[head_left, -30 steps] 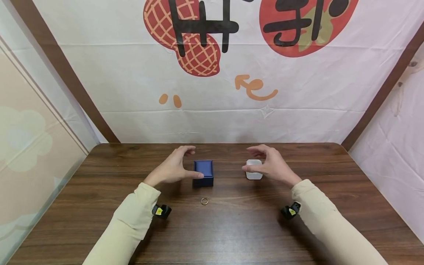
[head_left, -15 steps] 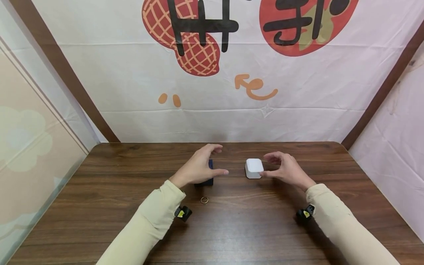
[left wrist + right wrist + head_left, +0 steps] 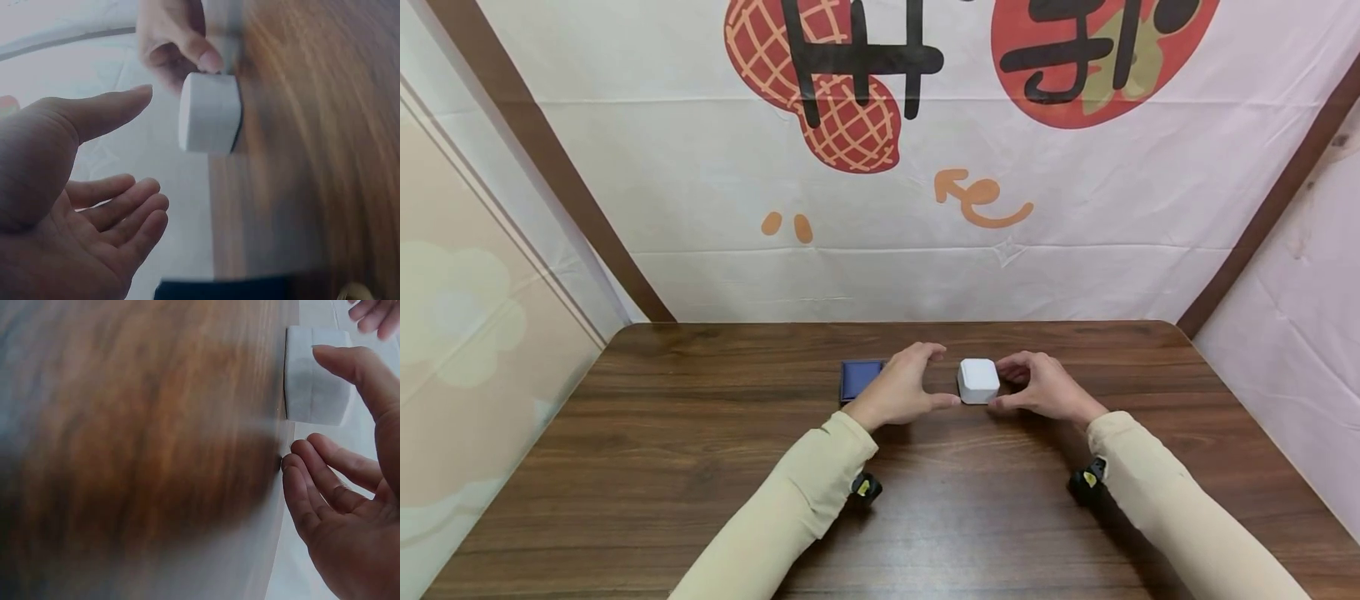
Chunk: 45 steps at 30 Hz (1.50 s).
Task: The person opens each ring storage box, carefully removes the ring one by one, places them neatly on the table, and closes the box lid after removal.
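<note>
Since a second ago, I see the left hand (image 3: 904, 388) has swung past the blue box (image 3: 859, 379) to the white box (image 3: 978, 381), which stands on the counter (image 3: 985, 517) between it and the right hand (image 3: 1051, 390). Both are relaxed and unclosed; whether the right touches it, I cannot tell.

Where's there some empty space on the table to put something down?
Bare tabletop lies left of the blue box, and between the left sleeve and right sleeve. It's crowded around the white box, with the left hand and right hand beside it.
</note>
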{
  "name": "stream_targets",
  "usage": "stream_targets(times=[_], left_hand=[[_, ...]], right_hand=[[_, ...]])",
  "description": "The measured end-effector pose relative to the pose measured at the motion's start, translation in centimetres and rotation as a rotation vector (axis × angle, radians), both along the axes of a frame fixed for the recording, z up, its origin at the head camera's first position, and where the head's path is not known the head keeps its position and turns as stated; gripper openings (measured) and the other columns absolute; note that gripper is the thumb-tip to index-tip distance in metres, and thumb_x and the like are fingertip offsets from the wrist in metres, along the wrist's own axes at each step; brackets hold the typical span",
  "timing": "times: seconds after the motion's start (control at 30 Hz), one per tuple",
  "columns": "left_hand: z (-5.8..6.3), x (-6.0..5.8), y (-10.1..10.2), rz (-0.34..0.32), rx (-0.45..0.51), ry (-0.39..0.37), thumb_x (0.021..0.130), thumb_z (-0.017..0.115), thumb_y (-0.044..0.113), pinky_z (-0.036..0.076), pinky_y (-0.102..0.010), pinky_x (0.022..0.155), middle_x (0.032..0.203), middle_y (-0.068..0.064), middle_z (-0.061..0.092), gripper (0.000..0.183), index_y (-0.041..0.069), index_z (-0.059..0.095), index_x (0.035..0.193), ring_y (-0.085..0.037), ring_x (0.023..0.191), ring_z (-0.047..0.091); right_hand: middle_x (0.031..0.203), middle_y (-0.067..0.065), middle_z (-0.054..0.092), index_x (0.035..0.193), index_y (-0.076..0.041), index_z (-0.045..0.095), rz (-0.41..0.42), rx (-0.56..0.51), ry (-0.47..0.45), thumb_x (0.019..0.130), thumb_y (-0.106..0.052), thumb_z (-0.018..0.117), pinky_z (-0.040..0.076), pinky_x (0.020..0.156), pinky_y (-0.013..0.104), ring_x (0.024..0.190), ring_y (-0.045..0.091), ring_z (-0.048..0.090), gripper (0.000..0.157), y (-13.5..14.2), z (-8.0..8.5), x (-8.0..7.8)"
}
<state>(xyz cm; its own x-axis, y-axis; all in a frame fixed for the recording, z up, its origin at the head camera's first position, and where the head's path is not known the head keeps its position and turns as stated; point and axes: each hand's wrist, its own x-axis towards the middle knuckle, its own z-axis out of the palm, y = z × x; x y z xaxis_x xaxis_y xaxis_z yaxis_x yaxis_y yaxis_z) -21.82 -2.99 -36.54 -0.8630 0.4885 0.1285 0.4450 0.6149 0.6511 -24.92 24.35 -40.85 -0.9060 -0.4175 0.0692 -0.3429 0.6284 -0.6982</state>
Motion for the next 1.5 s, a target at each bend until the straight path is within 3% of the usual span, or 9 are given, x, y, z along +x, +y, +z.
stream_targets(times=[0.27,0.47,0.77,1.27,1.5], left_hand=[[-1.3,-0.4,2.2,0.029,-0.022,-0.026,0.086,0.084,0.028,0.044,-0.046,0.104,0.138,-0.017,0.057,0.073,-0.002,0.050,0.143,-0.032,0.127,0.054],[-2.2,-0.9,3.5,0.029,0.005,-0.032,0.086,0.084,0.025,0.045,-0.043,0.103,0.135,-0.017,0.059,0.069,-0.004,0.052,0.140,-0.031,0.125,0.056],[-3.5,-1.5,4.4,0.064,0.003,-0.002,0.085,0.085,0.020,0.049,-0.036,0.093,0.121,-0.015,0.065,0.057,-0.002,0.059,0.131,-0.028,0.109,0.061],[-3.1,-1.5,4.8,0.071,-0.045,-0.001,0.090,0.079,0.020,0.049,-0.035,0.092,0.119,-0.015,0.065,0.050,-0.003,0.061,0.131,-0.026,0.108,0.062],[-3.3,-1.9,4.8,0.074,0.033,-0.077,0.095,0.074,0.022,0.049,-0.036,0.094,0.125,-0.017,0.064,0.049,-0.004,0.059,0.134,-0.027,0.112,0.061]], right_hand=[[0.111,0.015,0.069,0.123,0.008,0.065,0.004,0.038,0.017,0.080,-0.021,0.088,0.054,0.088,0.047,0.100,0.029,0.066,0.057,-0.8,0.1,0.5],[0.102,0.009,0.069,0.115,0.003,0.070,0.013,0.072,0.081,0.077,-0.017,0.089,0.055,0.081,0.042,0.091,0.022,0.065,0.047,-1.2,0.0,0.7],[0.097,0.006,0.067,0.112,0.003,0.071,-0.007,0.130,0.102,0.075,-0.016,0.090,0.054,0.078,0.040,0.087,0.021,0.063,0.045,-1.7,0.1,0.4],[0.094,0.005,0.067,0.110,0.004,0.073,0.008,0.136,0.071,0.074,-0.015,0.091,0.053,0.072,0.035,0.082,0.018,0.062,0.045,-1.6,0.4,-0.2],[0.093,0.003,0.067,0.108,0.002,0.074,0.019,0.127,0.056,0.074,-0.016,0.091,0.053,0.072,0.034,0.081,0.017,0.062,0.043,-1.4,0.5,-0.1]])
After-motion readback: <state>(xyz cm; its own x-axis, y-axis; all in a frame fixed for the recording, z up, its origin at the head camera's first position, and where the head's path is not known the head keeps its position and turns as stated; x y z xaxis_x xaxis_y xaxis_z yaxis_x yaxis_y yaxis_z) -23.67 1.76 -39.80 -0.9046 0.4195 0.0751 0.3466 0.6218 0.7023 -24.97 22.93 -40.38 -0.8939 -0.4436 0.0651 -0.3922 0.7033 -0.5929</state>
